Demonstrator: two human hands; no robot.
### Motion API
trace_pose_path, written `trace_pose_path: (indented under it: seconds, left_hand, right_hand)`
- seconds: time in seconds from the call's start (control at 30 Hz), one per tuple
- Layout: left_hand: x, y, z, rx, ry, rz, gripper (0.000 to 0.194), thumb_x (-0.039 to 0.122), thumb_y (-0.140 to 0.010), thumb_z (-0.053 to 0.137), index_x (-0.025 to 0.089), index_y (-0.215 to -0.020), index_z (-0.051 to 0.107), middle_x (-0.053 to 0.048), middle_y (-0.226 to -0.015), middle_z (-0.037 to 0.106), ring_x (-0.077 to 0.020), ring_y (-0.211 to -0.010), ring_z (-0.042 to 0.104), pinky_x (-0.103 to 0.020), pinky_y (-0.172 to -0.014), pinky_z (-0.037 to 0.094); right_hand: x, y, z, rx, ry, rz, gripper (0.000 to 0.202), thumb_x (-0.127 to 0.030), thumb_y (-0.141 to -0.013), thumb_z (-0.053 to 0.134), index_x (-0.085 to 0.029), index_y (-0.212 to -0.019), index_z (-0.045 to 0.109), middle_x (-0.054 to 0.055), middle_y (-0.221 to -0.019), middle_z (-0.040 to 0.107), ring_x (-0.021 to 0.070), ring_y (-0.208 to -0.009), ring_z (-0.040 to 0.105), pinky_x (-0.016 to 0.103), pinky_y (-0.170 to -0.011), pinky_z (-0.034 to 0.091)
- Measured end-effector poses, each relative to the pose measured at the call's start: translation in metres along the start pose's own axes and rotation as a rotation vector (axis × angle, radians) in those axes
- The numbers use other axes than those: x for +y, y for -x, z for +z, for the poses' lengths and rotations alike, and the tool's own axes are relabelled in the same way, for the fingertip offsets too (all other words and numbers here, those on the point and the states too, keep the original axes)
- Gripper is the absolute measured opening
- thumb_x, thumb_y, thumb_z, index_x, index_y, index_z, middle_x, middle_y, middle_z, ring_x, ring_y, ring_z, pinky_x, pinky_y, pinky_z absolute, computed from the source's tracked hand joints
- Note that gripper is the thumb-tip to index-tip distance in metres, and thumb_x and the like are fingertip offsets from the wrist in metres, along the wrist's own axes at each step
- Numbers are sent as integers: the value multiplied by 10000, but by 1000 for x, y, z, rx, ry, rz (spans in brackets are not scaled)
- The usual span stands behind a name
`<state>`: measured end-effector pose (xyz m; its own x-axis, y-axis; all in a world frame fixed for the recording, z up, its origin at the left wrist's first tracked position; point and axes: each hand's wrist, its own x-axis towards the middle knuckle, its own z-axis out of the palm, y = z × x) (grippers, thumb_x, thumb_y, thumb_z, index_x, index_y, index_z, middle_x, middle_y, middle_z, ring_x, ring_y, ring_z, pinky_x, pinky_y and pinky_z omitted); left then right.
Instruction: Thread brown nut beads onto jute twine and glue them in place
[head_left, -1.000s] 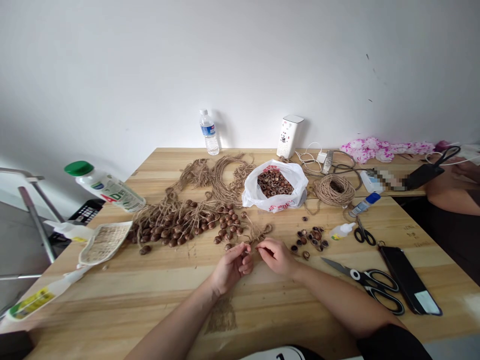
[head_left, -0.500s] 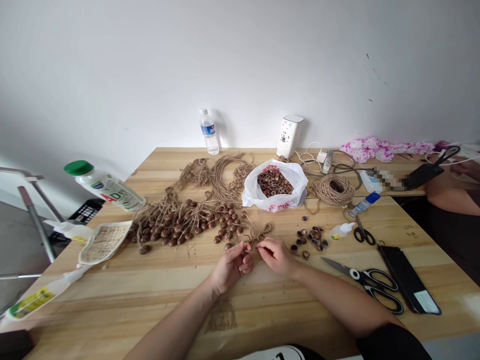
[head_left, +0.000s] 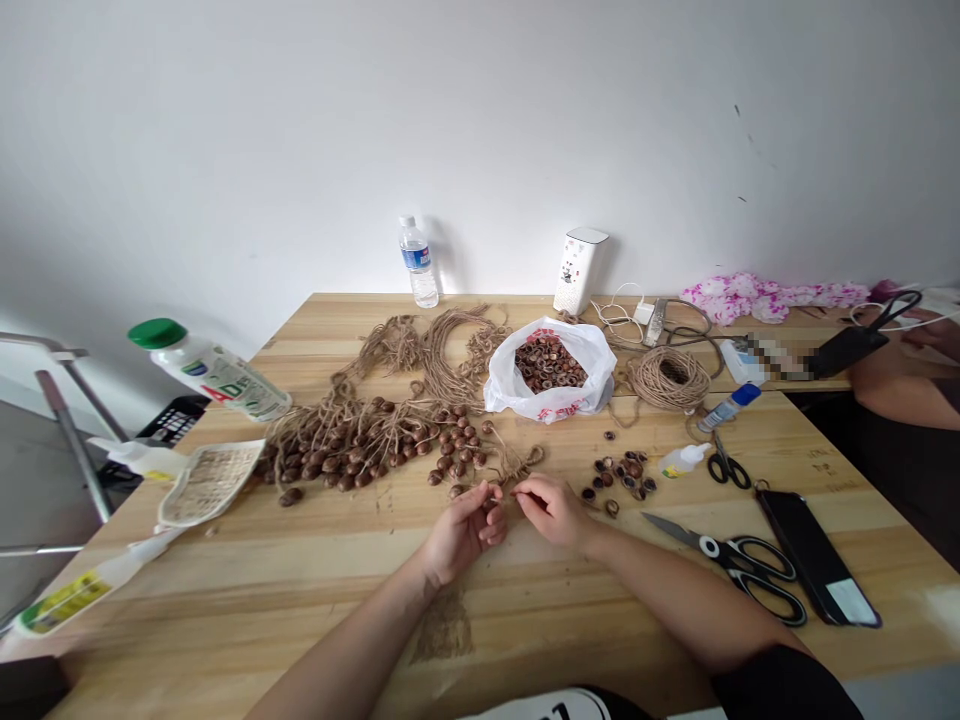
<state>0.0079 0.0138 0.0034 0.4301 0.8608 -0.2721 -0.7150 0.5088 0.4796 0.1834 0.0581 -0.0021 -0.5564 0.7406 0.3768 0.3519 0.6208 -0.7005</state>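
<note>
My left hand [head_left: 466,530] is closed above the table, fingers curled and thumb up, around something small and dark that I cannot make out. Close on its right, my right hand [head_left: 553,512] pinches thumb and forefinger together, with a small brownish tip showing there, too small to name. A looped bundle of twine [head_left: 521,462] lies just beyond both hands. Farther left spreads a pile of round brown nuts [head_left: 352,462] with twine strands attached. Some cracked nutshell pieces [head_left: 626,468] are scattered to the right of my right hand.
Behind my hands stands a white plastic bag [head_left: 506,385] full of shell pieces, beside a twine coil [head_left: 667,380]. Large scissors [head_left: 739,560], small scissors [head_left: 726,468], a glue bottle [head_left: 684,460] and a phone [head_left: 814,555] lie right. At left are a woven tray [head_left: 214,485] and a green-capped bottle [head_left: 217,375].
</note>
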Motion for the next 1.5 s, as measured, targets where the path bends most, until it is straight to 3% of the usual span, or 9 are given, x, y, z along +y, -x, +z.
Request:
trace_pose_path:
  seconds: [1.5]
  left_hand:
    - [2, 1, 4, 17, -6, -12, 201, 336, -847, 534, 143, -810, 574, 11, -553, 459, -78, -438, 350, -223, -482, 283]
  right_hand:
    - [0, 0, -1, -10, 12, 5, 173, -142, -876, 470, -170, -876, 640, 47, -743, 626, 147, -667, 567, 249, -622, 443]
